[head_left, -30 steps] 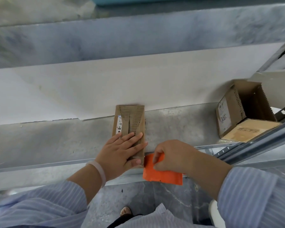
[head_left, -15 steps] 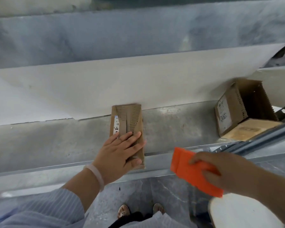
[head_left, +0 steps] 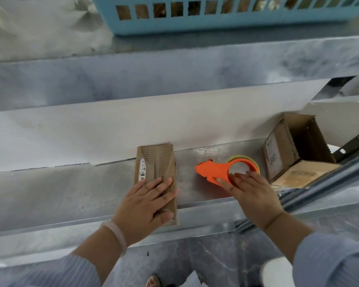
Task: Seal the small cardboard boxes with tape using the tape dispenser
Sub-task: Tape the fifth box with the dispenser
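Observation:
A small flat cardboard box with a barcode label lies on the metal shelf. My left hand presses flat on its near half, fingers straight and spread. To the right the orange tape dispenser, with a yellowish tape roll in its ring, lies on the shelf. My right hand rests on the dispenser's near side with straight fingers touching the ring and body.
An open cardboard box lies tipped on its side at the shelf's right end. A white board leans along the back. A blue slotted basket sits on the higher level. A dark rail runs diagonally at right.
My right hand carried the orange dispenser from the box's near end, out over the floor, then onto the shelf right of the box. The left hand stayed pressed on the box.

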Motion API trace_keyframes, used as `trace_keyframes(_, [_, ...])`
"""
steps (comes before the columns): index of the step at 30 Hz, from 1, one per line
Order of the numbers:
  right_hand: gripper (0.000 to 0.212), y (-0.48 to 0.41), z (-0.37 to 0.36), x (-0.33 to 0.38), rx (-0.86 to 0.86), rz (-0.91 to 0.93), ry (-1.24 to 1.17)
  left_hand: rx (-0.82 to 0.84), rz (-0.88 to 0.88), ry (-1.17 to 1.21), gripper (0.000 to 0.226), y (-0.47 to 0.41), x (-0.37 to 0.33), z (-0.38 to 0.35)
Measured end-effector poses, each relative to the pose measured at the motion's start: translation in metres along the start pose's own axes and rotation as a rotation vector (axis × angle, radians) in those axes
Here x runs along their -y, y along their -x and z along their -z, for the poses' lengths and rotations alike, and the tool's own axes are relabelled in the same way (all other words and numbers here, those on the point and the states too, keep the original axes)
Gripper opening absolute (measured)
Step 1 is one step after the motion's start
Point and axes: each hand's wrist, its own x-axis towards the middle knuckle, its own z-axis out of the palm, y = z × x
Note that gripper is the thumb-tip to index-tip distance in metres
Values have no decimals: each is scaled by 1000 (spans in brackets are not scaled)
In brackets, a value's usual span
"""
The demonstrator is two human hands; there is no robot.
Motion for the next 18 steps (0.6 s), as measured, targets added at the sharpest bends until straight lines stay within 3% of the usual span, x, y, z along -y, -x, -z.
trace_keyframes(10, [60,6,-15,46,429,-141,-39,-15,69,44,60,3,-10,0])
trace_keyframes(14, [56,8,-1,53,223,-237,-214,-47,119,102,63,2,-16,0])
trace_keyframes(18, [45,17,26,84,68,-487,-712,-87,153,128,65,1,-20,-1])
